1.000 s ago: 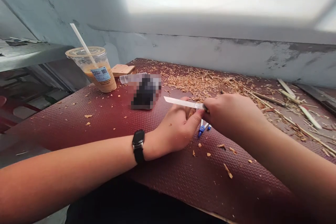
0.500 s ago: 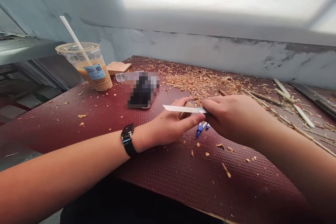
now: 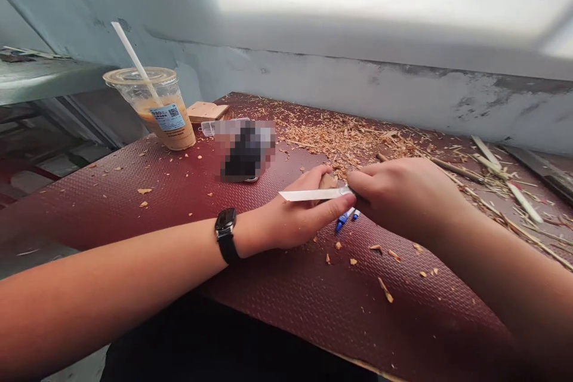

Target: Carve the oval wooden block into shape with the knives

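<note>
My left hand [image 3: 299,209], with a black watch [image 3: 225,233] on the wrist, is closed around a small piece of wood [image 3: 328,181] over the dark red table [image 3: 147,215]. My right hand [image 3: 398,197] grips a knife, and its pale blade [image 3: 313,194] points left across my left thumb, against the wood. A blue and white compass tool [image 3: 345,218] lies on the table just under my hands. Small wood chips [image 3: 385,289] are scattered in front of them.
A plastic cup of iced coffee with a straw [image 3: 159,110] stands at the back left, beside a small wooden block [image 3: 206,111]. A dark blurred object [image 3: 246,152] lies mid-table. A pile of shavings [image 3: 349,137] and bamboo strips [image 3: 501,179] cover the back right, below a grey wall.
The knife blade has sunk slightly and now lies level across my left thumb. Both hands stay together at the same spot; the view shifted a little.
</note>
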The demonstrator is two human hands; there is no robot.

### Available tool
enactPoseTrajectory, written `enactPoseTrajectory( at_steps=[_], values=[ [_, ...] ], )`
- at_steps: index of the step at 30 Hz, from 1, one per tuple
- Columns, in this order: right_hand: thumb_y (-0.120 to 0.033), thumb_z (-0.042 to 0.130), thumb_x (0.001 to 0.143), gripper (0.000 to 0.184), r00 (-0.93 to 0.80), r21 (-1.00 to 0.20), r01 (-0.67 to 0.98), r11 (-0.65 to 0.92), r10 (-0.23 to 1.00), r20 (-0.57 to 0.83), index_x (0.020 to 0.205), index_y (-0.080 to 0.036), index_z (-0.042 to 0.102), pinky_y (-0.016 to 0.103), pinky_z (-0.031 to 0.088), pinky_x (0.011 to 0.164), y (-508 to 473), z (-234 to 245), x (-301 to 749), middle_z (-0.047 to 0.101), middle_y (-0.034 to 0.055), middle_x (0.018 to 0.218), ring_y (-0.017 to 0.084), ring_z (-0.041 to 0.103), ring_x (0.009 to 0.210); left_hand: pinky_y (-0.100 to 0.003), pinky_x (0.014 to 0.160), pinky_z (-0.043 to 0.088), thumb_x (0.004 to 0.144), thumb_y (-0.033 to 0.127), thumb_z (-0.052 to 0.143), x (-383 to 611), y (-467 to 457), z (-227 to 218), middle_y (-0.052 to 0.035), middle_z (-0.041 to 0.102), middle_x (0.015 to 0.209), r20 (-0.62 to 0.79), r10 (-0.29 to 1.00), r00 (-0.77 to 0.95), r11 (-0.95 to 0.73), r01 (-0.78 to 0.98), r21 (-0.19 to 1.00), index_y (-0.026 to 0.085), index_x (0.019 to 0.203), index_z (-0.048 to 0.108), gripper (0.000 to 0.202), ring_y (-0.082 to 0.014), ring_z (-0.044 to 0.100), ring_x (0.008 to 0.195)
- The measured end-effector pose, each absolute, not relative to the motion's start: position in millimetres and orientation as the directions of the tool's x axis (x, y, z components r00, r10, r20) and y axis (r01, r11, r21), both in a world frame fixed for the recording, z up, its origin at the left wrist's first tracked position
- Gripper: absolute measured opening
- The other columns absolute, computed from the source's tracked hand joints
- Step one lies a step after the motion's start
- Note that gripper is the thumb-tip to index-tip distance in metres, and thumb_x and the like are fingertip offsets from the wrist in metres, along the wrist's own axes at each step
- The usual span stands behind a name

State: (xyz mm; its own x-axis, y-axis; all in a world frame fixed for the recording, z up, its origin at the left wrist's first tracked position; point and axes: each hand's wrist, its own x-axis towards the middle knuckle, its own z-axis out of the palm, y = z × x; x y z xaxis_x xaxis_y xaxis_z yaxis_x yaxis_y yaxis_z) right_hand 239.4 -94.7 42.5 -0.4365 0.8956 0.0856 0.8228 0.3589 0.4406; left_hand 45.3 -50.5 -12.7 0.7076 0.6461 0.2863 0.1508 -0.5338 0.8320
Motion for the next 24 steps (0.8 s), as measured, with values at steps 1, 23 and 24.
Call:
enactPoseTrajectory(
  at_steps=[1, 23, 24],
  values=[
    [-0.024, 0.055, 0.093, 0.016, -0.437, 0.438, 0.823, 0.362, 0.896, 0.082, 0.078, -0.021, 0.061, 0.031, 0.016, 0.056, -94, 42, 239, 0.066, 0.0004, 0.071, 0.017, 0.057, 0.060, -0.048, 0.110, 0.043, 0.101, 0.043, 0.050, 46, -51, -14, -0.0138, 0.063, 0.126, 0.295, 0.644, 0.706, -0.534, 0.139, 0.834, 0.017, 0.126, 0.052, 0.036, -0.0289, 0.058, 0.119],
    [-0.030, 0.044, 0.102, 0.031, -0.078, 0.342, 0.939, -0.017, 0.962, 0.262, 0.082, -0.018, 0.064, 0.029, 0.019, 0.049, -110, 25, 206, 0.069, 0.0114, 0.067, 0.026, 0.070, 0.060, -0.042, 0.100, 0.045, 0.099, 0.054, 0.054, 49, -47, -31, -0.0042, 0.060, 0.098, 0.289, 0.829, 0.480, -0.403, 0.152, 0.902, 0.022, 0.095, 0.052, 0.032, -0.0221, 0.053, 0.096],
    [-0.037, 0.042, 0.103, 0.036, -0.077, 0.330, 0.944, -0.013, 0.964, 0.256, 0.083, -0.017, 0.064, 0.030, 0.019, 0.049, -108, 24, 206, 0.070, 0.0120, 0.069, 0.026, 0.070, 0.061, -0.042, 0.097, 0.046, 0.098, 0.055, 0.055, 49, -47, -32, -0.0043, 0.060, 0.098, 0.268, 0.847, 0.459, -0.369, 0.144, 0.918, 0.022, 0.097, 0.052, 0.033, -0.0220, 0.054, 0.095]
  ],
)
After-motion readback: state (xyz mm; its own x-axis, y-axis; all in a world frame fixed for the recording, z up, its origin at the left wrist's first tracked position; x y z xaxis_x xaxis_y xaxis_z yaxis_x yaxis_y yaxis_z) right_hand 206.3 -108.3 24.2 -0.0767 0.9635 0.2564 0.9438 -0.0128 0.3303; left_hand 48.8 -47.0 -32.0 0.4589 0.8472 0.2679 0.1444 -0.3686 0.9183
